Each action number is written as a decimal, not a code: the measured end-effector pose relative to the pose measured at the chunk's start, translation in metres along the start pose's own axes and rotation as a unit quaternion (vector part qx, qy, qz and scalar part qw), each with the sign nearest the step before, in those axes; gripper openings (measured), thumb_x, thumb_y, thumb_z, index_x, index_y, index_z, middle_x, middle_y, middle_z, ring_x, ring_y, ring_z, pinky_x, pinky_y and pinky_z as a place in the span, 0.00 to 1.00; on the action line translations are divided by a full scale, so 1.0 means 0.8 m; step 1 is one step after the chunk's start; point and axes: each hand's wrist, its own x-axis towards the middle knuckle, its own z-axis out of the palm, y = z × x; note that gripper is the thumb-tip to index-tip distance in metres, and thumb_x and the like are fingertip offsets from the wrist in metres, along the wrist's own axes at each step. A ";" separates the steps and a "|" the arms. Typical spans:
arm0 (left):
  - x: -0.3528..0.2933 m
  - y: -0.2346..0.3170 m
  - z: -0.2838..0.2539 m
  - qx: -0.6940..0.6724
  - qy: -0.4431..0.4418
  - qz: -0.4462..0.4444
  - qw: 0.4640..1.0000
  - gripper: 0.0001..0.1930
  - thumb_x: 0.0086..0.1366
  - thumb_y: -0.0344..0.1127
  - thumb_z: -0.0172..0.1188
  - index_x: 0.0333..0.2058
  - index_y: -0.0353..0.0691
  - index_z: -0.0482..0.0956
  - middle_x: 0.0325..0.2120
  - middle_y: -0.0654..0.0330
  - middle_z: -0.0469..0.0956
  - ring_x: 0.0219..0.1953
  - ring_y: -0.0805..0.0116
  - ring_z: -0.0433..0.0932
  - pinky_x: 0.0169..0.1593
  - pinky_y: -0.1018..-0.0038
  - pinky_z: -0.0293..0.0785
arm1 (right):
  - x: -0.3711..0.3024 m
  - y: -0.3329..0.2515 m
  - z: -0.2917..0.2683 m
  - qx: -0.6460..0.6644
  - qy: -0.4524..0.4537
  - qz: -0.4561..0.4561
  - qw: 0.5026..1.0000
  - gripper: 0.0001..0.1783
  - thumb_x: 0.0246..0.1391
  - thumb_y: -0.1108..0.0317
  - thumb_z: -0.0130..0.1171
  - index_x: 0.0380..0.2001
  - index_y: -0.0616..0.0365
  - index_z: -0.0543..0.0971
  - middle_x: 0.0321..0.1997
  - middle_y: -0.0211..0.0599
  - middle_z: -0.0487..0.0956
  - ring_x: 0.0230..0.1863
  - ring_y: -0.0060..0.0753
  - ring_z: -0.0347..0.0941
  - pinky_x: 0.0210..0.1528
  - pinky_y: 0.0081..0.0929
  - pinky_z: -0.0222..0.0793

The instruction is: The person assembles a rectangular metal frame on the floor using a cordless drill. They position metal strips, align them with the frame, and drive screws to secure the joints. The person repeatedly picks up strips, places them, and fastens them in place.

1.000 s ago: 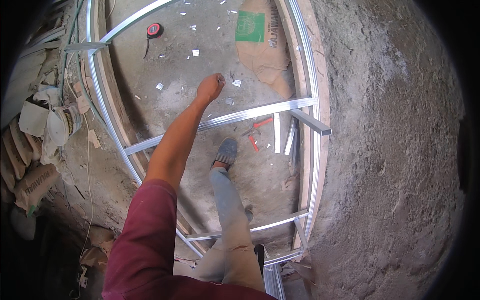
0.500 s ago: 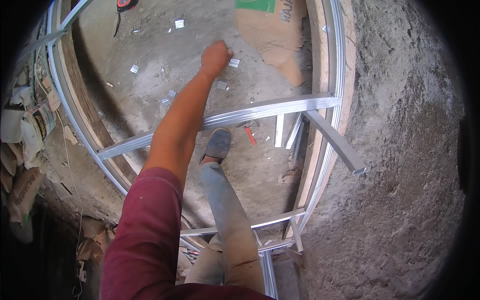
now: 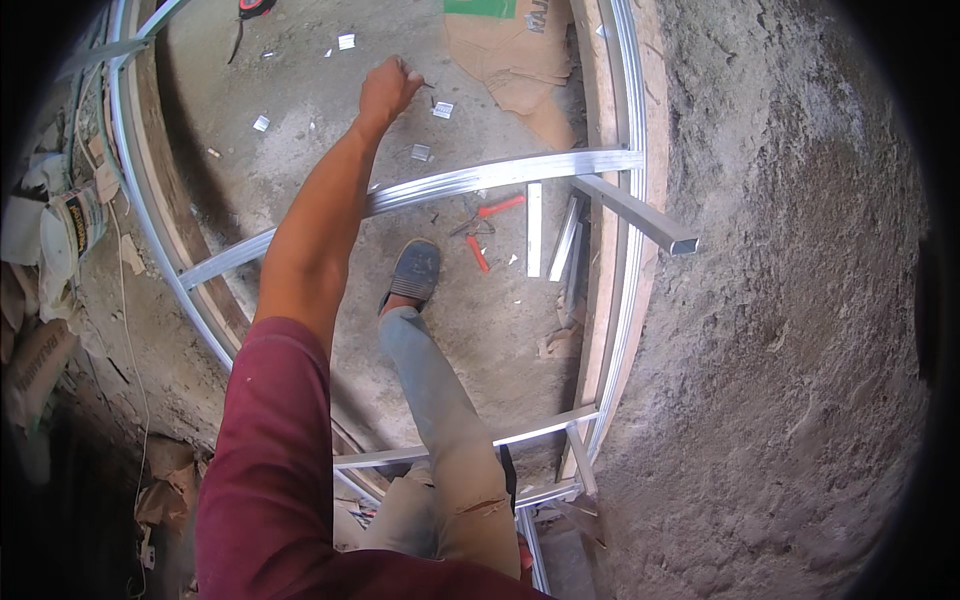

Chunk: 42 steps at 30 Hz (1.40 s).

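Observation:
My left arm, in a dark red sleeve, stretches forward over a metal crosspiece. At its end my left hand is closed in a pinch just above the concrete floor. A small thin dark piece shows at the fingertips; its kind is too small to tell. Near the hand lie small cut metal pieces, among them a ribbed one and a grey one. A red-handled hand tool lies beyond the crosspiece, on my side, right of my shoe. My right hand is out of view.
Silver metal channels on timber form a long frame around me. A square metal tube juts to the right. Metal strips lie inside the frame. Torn brown paper and a red tape measure are farther off; a white bucket stands left.
My left hand has shifted a little forward and left, and the small dark piece now shows at its fingertips. The view has shifted, revealing more of the red-handled tool.

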 end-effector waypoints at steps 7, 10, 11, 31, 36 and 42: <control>-0.243 0.092 -0.192 -0.254 0.096 -0.025 0.962 0.12 0.64 0.38 0.67 0.35 0.35 0.78 0.26 0.65 0.78 0.29 0.77 0.75 0.35 0.75 0.72 | -0.043 0.100 -0.011 -0.019 0.024 -0.160 0.987 0.27 0.45 0.67 0.66 0.52 0.61 0.78 0.48 0.40 0.82 0.52 0.39 0.78 0.57 0.36 0.71; -0.431 0.081 -0.265 -0.307 -0.003 -0.144 0.941 0.15 0.64 0.36 0.66 0.44 0.31 0.82 0.30 0.59 0.83 0.34 0.75 0.79 0.40 0.75 0.76 | -0.033 0.127 -0.049 0.066 -0.022 -0.124 0.990 0.26 0.45 0.68 0.65 0.51 0.61 0.78 0.46 0.39 0.81 0.51 0.38 0.78 0.56 0.35 0.71; -0.499 0.074 -0.279 -0.282 -0.004 -0.132 0.950 0.15 0.64 0.35 0.65 0.46 0.30 0.83 0.34 0.57 0.85 0.36 0.73 0.80 0.42 0.74 0.76 | -0.025 0.129 -0.064 0.106 -0.041 -0.095 0.989 0.25 0.45 0.70 0.65 0.50 0.61 0.78 0.46 0.37 0.81 0.50 0.37 0.78 0.56 0.34 0.71; -1.006 0.267 -0.392 -0.659 -0.099 -0.187 0.722 0.15 0.70 0.34 0.64 0.50 0.31 0.78 0.39 0.53 0.82 0.41 0.61 0.84 0.49 0.64 0.84 | -0.197 -0.017 -0.188 0.107 -0.272 -0.513 0.807 0.49 0.46 0.77 0.69 0.72 0.60 0.60 0.49 0.34 0.81 0.49 0.26 0.78 0.53 0.29 0.73; -0.963 0.275 -0.400 -0.674 -0.144 -0.209 0.694 0.13 0.70 0.32 0.62 0.48 0.30 0.78 0.41 0.48 0.83 0.41 0.58 0.86 0.48 0.63 0.86 | -0.177 -0.048 -0.209 0.182 -0.350 -0.395 0.830 0.47 0.48 0.77 0.67 0.72 0.59 0.59 0.50 0.36 0.80 0.50 0.28 0.78 0.51 0.29 0.75; -0.933 0.278 -0.408 -0.625 -0.171 -0.211 0.732 0.15 0.70 0.32 0.63 0.49 0.28 0.77 0.42 0.45 0.84 0.42 0.58 0.86 0.50 0.66 0.85 | -0.192 -0.089 -0.220 0.284 -0.357 -0.359 0.814 0.24 0.51 0.74 0.66 0.53 0.59 0.79 0.46 0.28 0.82 0.41 0.19 0.76 0.45 0.24 0.74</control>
